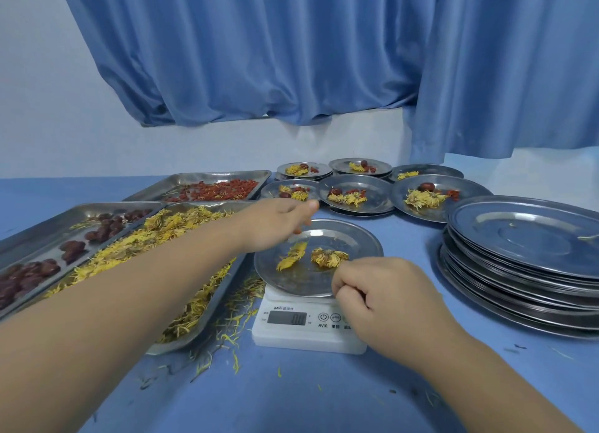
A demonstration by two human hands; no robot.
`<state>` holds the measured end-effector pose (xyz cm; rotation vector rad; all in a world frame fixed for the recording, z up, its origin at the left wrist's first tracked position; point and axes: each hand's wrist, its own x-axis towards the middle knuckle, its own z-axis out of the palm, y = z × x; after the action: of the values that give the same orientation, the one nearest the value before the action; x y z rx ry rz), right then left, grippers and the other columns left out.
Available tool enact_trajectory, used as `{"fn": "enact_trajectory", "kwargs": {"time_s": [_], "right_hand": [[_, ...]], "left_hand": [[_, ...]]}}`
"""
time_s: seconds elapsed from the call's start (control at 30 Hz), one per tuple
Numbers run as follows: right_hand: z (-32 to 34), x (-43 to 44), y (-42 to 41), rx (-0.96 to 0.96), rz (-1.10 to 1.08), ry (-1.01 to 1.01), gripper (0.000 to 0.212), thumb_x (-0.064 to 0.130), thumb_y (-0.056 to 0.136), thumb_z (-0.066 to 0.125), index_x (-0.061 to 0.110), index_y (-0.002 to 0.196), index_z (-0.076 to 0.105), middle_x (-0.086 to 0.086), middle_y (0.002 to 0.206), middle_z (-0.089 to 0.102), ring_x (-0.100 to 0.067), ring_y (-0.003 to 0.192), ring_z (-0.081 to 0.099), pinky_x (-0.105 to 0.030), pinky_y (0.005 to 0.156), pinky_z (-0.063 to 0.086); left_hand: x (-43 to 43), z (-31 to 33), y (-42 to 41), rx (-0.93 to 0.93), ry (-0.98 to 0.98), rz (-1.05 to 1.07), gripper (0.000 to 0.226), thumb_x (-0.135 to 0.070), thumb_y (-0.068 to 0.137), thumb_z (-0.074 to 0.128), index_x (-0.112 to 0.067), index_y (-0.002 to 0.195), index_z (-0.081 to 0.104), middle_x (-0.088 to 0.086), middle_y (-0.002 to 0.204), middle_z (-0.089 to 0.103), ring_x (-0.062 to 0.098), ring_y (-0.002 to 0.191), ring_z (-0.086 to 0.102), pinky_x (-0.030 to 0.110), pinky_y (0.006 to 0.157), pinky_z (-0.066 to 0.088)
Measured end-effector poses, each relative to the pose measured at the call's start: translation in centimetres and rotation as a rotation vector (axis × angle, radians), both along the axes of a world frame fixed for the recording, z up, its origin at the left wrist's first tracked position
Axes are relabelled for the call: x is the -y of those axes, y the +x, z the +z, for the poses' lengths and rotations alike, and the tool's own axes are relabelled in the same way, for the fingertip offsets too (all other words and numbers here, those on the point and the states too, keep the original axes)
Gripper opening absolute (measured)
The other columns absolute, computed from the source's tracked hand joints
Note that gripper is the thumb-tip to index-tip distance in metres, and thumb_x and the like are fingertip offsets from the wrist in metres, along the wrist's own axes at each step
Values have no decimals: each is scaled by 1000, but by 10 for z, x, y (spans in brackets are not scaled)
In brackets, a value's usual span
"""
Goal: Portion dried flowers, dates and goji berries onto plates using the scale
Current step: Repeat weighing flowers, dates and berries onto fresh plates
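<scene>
One plate [368, 238] bearing two dried flowers [329, 258], seated on scale [308, 333], mid-tabletop [291, 400]. Grips: left hand [275, 225] curled over far rim, right hand [384, 290] curled at near rim; what either pinches cannot be told.

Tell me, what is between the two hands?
Two dried yellow flowers lie between the left hand and the right hand, on the metal plate atop the scale. The head view shows it.

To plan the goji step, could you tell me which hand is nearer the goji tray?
Left. The left hand is over the far edge of the plate, by the goji tray's corner; the right hand is at the plate's near rim, farther off.
</scene>
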<state>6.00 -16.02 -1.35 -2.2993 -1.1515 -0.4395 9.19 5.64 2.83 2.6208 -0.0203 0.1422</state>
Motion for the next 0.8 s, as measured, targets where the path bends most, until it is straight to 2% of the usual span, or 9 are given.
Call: {"fn": "enact_trajectory", "kwargs": {"time_s": [0.13,0.2,0.37,0.5,0.6,0.73,0.8], "right_hand": [[0,1,-1,7,-14,6,22,23,73,35,20,63,54,4,58,54,-15,59,49,-35,55,44],[0,0,-3,23,-8,6,20,20,73,37,19,63,54,4,58,54,-15,58,49,-36,55,45],[-4,-7,-12,92,23,92,24,20,74,35,18,62,56,7,56,52,-14,55,49,-34,48,44],[-4,-28,-21,120,41,153,27,19,73,34,17,61,58,7,55,52,-15,53,49,-33,47,45],[0,-64,-27,110,36,170,25,20,74,35,17,62,57,6,56,53,-18,56,51,-35,50,45],[8,-121,-35,117,9,105,20,20,79,39,23,74,58,7,71,56,-14,67,52,-30,57,44],[4,-139,-39,128,3,93,20,18,79,40,21,76,59,8,72,55,-14,67,52,-29,54,42]], "left_hand": [[-9,1,-8,22,-39,25,56,-64,97,22,-31,114,63,-14,111,64,-2,99,57,28,87,41],[-14,1,-15,32,-61,16,54,-64,97,22,-32,113,63,-15,113,64,1,102,59,30,89,43],[-29,-1,-41,125,-132,-8,31,-55,98,39,-38,102,65,-19,102,66,-3,95,61,25,83,45],[-50,-1,-67,173,-170,1,15,-41,96,54,-35,97,68,-17,99,69,-4,90,62,22,84,47],[-78,8,-87,168,-110,54,13,-39,96,54,-37,99,67,-16,98,68,-2,90,62,22,81,47],[-137,29,-109,233,-85,240,15,-40,97,52,-34,98,66,-14,90,68,-7,71,59,24,65,44],[-172,37,-119,250,-117,349,20,-42,97,51,-30,95,67,-6,87,69,7,70,61,29,65,47]]}}
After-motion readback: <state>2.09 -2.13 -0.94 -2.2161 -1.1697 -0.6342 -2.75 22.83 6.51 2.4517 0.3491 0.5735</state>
